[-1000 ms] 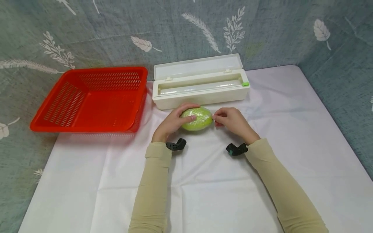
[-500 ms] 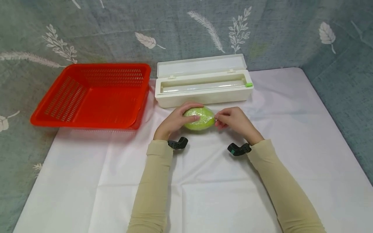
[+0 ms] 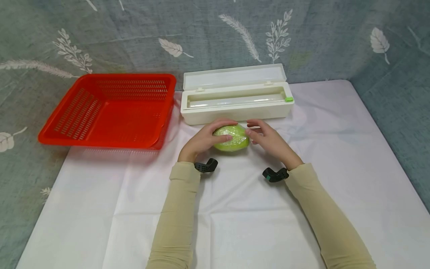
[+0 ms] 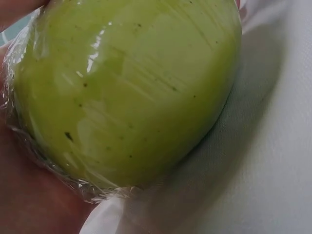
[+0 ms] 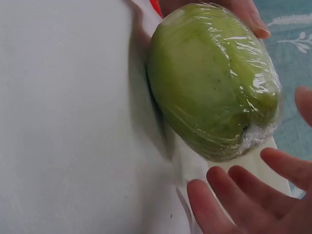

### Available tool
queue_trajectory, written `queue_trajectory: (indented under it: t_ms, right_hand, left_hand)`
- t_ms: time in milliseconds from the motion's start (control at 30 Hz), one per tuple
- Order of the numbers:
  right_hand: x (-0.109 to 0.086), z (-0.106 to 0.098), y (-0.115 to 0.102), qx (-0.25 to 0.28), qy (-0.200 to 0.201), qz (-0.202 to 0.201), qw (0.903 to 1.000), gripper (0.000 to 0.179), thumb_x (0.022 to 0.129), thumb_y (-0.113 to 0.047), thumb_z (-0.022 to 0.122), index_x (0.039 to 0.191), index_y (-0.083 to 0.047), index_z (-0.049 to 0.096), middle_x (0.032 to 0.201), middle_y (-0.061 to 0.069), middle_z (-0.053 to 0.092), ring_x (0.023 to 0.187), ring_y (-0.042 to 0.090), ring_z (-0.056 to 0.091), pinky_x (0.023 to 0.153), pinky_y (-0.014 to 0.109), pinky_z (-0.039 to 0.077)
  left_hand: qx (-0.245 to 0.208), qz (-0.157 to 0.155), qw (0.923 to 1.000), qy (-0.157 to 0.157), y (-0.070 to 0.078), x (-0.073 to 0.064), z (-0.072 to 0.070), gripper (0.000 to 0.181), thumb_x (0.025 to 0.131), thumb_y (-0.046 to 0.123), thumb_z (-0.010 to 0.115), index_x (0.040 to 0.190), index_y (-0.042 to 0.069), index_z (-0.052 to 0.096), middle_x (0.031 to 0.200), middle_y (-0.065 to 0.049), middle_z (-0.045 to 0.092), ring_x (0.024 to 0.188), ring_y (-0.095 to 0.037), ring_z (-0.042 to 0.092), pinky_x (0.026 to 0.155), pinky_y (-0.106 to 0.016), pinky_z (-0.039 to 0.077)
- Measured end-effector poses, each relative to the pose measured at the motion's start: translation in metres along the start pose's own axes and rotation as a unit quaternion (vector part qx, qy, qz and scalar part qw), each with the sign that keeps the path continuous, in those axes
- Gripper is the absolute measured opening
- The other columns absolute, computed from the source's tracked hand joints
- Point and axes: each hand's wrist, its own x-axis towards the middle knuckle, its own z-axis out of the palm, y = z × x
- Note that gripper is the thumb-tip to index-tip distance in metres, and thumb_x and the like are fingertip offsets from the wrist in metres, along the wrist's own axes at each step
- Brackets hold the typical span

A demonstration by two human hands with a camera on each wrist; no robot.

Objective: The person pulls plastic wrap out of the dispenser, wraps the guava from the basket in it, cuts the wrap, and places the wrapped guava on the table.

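An oval green fruit (image 3: pixel 236 142) with small dark specks is wrapped in clear cling film (image 5: pixel 258 134). It sits low over the white cloth, in front of the cling film box. My left hand (image 3: pixel 201 140) grips its left end, with the thumb on top and the fingers round the far side. At the right end of the fruit is my right hand (image 3: pixel 270 140). In the right wrist view its fingers (image 5: pixel 209 204) are spread and apart from the fruit, close to the bunched film at that end. The left wrist view is mostly filled by the wrapped fruit (image 4: pixel 136 97).
A white cling film box (image 3: pixel 235 114) stands behind the hands with its lid (image 3: pixel 235 76) up and a film roll (image 3: pixel 236 101) inside. A green slider (image 3: pixel 289 99) sits at its right end. To the left is a red plastic basket (image 3: pixel 107 142). White cloth (image 3: pixel 252 231) covers the table.
My right hand was pinching at the right end of the fruit; its fingers have since parted and spread. The left hand keeps its grip. The whole head view has shifted slightly.
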Motion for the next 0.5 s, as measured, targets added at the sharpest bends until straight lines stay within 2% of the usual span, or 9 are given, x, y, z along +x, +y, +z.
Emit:
queue_trajectory:
  t_ms: [33, 167, 300, 400, 500]
  right_hand:
    - [0.000, 0.001, 0.000, -0.004, -0.009, -0.005, 0.9999, 0.057, 0.086, -0.047, 0.051, 0.133, -0.019, 0.036, 0.130, 0.001, 0.042, 0.113, 0.018, 0.046, 0.083, 0.037, 0.044]
    - [0.000, 0.004, 0.000, -0.042, -0.038, -0.021, 0.9982, 0.061, 0.085, -0.049, 0.052, 0.137, -0.026, 0.029, 0.135, 0.002, 0.037, 0.120, 0.021, 0.040, 0.090, 0.041, 0.038]
    - [-0.007, 0.007, -0.015, -0.061, -0.057, -0.031, 0.9961, 0.061, 0.087, -0.040, 0.054, 0.139, -0.023, 0.027, 0.136, 0.005, 0.036, 0.119, 0.027, 0.040, 0.092, 0.044, 0.036]
    - [-0.013, 0.009, -0.026, -0.056, -0.059, -0.033, 0.9961, 0.061, 0.087, -0.034, 0.055, 0.140, -0.019, 0.027, 0.137, 0.006, 0.035, 0.119, 0.027, 0.039, 0.094, 0.044, 0.035]
    - [-0.011, 0.010, -0.022, -0.048, -0.062, -0.038, 0.9962, 0.063, 0.087, -0.034, 0.055, 0.141, -0.019, 0.026, 0.139, 0.006, 0.033, 0.120, 0.026, 0.039, 0.094, 0.043, 0.034]
  left_hand:
    - [-0.003, -0.003, 1.0000, -0.004, 0.005, -0.001, 0.000, 0.043, 0.082, 0.016, 0.064, 0.124, 0.015, 0.053, 0.125, 0.004, 0.047, 0.114, -0.008, 0.041, 0.097, -0.034, 0.030]
    - [-0.008, 0.001, 0.9999, -0.008, 0.005, -0.001, 0.001, 0.044, 0.082, 0.015, 0.063, 0.125, 0.012, 0.052, 0.129, 0.002, 0.044, 0.117, -0.009, 0.038, 0.098, -0.035, 0.029]
    - [-0.007, 0.014, 0.9998, -0.011, 0.003, 0.000, 0.001, 0.045, 0.082, 0.014, 0.064, 0.125, 0.009, 0.052, 0.130, 0.000, 0.043, 0.119, -0.011, 0.037, 0.099, -0.034, 0.028]
    - [-0.009, 0.018, 0.9997, -0.011, 0.002, 0.000, 0.000, 0.046, 0.081, 0.014, 0.065, 0.125, 0.009, 0.051, 0.129, -0.001, 0.044, 0.117, -0.011, 0.039, 0.098, -0.034, 0.029]
    - [-0.009, 0.012, 0.9999, -0.008, 0.002, 0.000, 0.000, 0.047, 0.082, 0.018, 0.065, 0.126, 0.011, 0.050, 0.128, 0.000, 0.045, 0.115, -0.011, 0.040, 0.097, -0.034, 0.031]
